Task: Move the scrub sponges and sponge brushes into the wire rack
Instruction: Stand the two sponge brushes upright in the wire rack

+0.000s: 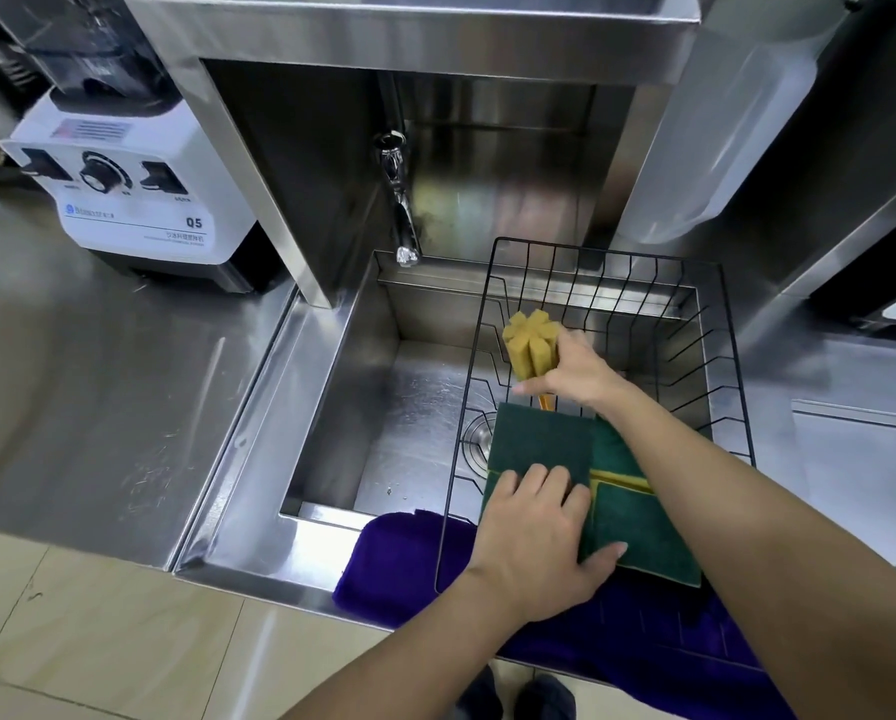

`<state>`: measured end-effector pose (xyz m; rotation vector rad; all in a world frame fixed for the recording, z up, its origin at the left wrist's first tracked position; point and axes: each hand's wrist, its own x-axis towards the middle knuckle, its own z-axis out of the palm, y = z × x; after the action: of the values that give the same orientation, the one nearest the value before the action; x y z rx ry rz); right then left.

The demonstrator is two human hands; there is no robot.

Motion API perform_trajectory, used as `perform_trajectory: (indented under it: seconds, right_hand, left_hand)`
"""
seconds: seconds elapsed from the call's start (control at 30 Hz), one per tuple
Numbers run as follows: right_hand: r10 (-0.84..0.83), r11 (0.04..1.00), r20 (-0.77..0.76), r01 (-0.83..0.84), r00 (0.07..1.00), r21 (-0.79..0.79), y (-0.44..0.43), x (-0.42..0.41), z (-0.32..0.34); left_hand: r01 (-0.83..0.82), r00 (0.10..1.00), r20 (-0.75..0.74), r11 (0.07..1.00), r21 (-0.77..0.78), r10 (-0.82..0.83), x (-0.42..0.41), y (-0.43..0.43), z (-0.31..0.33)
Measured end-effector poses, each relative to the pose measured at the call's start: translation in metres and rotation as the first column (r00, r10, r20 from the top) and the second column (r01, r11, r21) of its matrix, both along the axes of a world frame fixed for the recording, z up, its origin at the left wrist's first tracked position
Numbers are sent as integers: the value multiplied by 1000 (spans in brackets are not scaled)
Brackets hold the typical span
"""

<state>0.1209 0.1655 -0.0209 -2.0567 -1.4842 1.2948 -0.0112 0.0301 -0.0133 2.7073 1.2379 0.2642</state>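
**Fingers clamped on a sponge brush and pressed flat on a scrub sponge**

The fingers (pixel 557 350) of the right hand (pixel 578 374) are seen clamped around a yellow sponge brush (pixel 531 348), whose star-cut foam head is held upward and tilted toward the faucet (pixel 399 200); a short length of its orange handle (pixel 545 402) is seen below the hand; the brush is held inside the outline of the black wire rack (pixel 617 283), above its floor; the fingers (pixel 534 483) of the left hand (pixel 537 543) are spread apart and laid flat on a green scrub sponge (pixel 539 441), nothing being gripped between them, with the thumb stretched out onto a second green scrub sponge (pixel 643 532) just beside it; a yellow foam edge (pixel 620 479) is shown between the two green faces; a third green piece is partly hidden under the right forearm, and whether it is a separate sponge cannot be told; the sponges are lying at the near end of the wire rack, which is set across the right half of the steel sink (pixel 342 387); a purple cloth (pixel 399 558) is draped over the sink's front edge, beneath the rack's near end; a white blender (pixel 134 200) is stood on the steel surface (pixel 98 397) to the left, well apart from the rack; a translucent plastic container (pixel 716 137) is seen upper right
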Motion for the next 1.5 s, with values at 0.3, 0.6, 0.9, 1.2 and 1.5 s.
perform_trajectory:
  seconds: [0.3,0.6,0.9,1.2,1.5]
  right_hand:
    - [-301,950,-31,303,953,77,-2,-2,0]
    - [-345,892,-46,343,937,296,-11,0,1]
    - [-301,855,17,262,954,448,-26,9,9]
    - [-388,824,-42,367,921,433,-46,47,33]
    - [-669,671,90,547,738,500,-102,119,56]
  left_hand:
    - [-8,1000,-8,1000,0,8,1,0,1]
    - [-2,1000,-7,1000,-7,2,1,0,1]
    - [61,998,-6,998,-2,-61,9,-2,2]
    - [148,988,42,988,35,-149,37,-11,12]
    - [312,950,8,948,63,-313,73,-33,16]
